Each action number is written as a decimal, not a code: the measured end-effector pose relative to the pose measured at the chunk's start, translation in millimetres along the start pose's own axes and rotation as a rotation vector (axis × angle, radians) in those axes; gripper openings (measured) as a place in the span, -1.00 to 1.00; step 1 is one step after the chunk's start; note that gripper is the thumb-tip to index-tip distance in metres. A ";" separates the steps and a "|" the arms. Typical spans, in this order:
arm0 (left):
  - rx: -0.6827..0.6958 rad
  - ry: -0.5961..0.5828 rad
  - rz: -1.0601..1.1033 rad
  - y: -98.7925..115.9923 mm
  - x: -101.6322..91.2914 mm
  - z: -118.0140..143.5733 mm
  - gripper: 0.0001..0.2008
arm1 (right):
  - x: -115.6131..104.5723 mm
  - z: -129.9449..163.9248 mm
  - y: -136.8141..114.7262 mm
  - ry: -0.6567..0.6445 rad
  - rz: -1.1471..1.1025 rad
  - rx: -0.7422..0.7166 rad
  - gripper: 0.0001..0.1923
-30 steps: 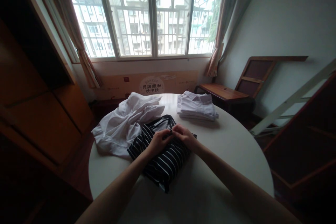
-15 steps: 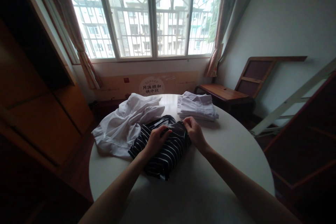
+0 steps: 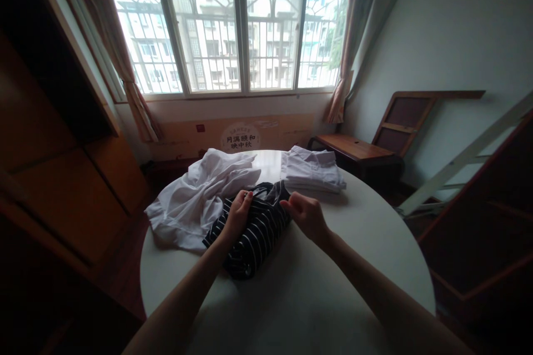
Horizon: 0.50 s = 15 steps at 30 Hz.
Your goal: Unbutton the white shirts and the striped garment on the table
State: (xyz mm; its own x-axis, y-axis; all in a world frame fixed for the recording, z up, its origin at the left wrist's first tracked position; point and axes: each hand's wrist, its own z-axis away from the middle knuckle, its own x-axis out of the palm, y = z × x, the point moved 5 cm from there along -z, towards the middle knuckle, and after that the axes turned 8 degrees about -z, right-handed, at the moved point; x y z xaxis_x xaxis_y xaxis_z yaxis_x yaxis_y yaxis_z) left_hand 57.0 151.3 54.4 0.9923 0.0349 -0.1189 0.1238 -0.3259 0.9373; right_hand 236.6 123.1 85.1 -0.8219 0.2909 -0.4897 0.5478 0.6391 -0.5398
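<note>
both hands' fingers (image 3: pixel 244 199) curl closed, pinching the striped shirt (image 3: pixel 254 230) at its far edge.

Bare table (image 3: pixel 333 288) lies open right of and behind the right grip (image 3: pixel 306 213); a crumpled white shirt (image 3: pixel 200 194) crowds the left grip's (image 3: pixel 238 212) outer side; folded white shirts (image 3: pixel 311 169) block just ahead.
</note>
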 end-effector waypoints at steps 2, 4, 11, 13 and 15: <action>-0.009 0.009 0.029 0.6 -1.6 -1.8 -0.66 | 8.5 4.0 -7.7 -0.147 0.039 -0.047 -0.64; -0.008 0.017 0.045 2.2 -2.3 -2.4 -0.65 | 14.5 7.1 -11.2 -0.233 0.069 -0.047 -0.68; -0.022 0.020 0.061 4.3 -1.0 -2.6 -0.59 | 19.8 8.2 -13.5 -0.256 0.043 0.004 -0.84; -0.052 0.027 0.092 1.7 -1.6 -3.8 -0.55 | 20.5 7.4 -14.5 -0.255 0.004 -0.019 -0.84; -0.102 0.032 0.124 -2.2 -2.6 -5.6 -0.52 | 20.2 5.9 -13.8 -0.236 -0.064 -0.015 -0.85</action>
State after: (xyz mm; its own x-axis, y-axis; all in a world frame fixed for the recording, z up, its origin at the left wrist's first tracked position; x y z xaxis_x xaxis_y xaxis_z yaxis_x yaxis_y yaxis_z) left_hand 54.2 157.2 54.5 0.9995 0.0310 0.0090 -0.0015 -0.2319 0.9727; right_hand 213.3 116.0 78.6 -0.7947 0.0763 -0.6021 0.4919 0.6622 -0.5653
